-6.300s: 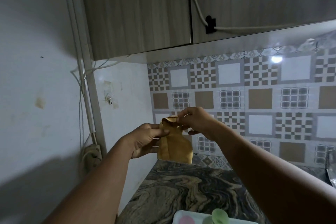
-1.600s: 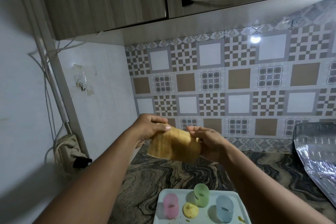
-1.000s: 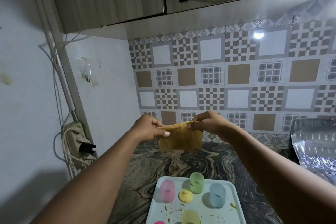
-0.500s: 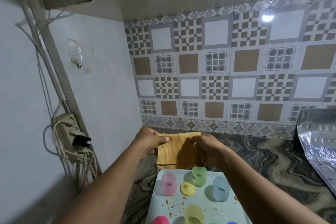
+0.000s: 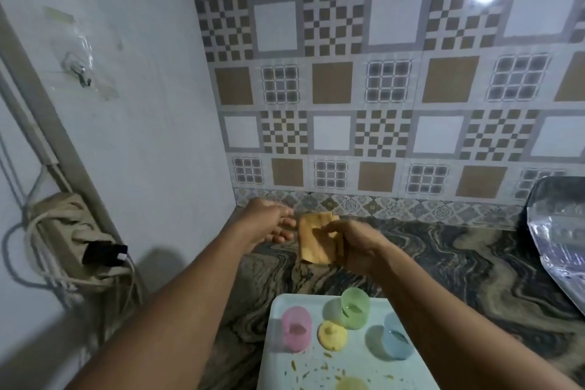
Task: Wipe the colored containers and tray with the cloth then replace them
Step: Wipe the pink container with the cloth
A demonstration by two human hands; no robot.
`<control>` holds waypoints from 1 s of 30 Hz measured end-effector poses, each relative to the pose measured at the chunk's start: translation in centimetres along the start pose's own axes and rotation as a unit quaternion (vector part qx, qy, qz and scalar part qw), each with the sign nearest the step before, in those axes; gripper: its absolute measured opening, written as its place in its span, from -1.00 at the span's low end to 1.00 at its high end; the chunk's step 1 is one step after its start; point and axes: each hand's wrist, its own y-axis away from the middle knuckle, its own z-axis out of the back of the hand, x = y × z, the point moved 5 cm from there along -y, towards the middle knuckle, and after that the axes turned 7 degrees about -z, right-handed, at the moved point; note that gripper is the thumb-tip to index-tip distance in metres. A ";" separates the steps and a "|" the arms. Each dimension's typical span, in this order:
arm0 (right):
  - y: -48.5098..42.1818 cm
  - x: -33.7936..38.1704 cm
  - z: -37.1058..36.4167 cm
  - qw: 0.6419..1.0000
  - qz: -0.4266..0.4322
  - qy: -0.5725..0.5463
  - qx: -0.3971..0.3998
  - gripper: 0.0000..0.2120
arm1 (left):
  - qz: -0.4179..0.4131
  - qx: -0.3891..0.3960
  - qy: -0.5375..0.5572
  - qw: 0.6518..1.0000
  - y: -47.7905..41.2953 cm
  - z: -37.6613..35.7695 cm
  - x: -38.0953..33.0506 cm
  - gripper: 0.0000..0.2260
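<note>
Beyond tray (image 5: 357, 364), cloth (image 5: 316, 242) in right hand (image 5: 354, 247)

No text, label, brand, number or sign can be read anywhere in the view.

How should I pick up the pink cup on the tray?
Probably wrap your left hand around the side wall of the pink cup, coming from the left. It stands upright at the left edge of the tray, with the yellow piece close on its right, so that side is crowded.
</note>
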 end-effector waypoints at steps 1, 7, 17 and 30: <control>-0.4 -0.4 1.0 1.000 -0.009 -0.015 -0.026 -0.67 | -0.001 0.002 -0.060 0.998 -0.5 0.2 1.0 -0.85; -2.2 -7.2 5.8 0.978 -0.101 -0.100 -0.152 -0.90 | -0.073 0.237 -0.342 0.906 -0.9 -5.5 10.1 -0.81; -2.7 -7.1 5.2 0.908 0.004 0.342 -0.241 -0.91 | -0.130 0.290 -0.501 0.805 0.4 -7.8 16.1 -0.86; -1.8 -4.4 -1.2 0.845 0.296 0.373 -0.243 -0.68 | -0.118 0.143 -0.266 0.946 -3.5 -3.7 10.2 -0.79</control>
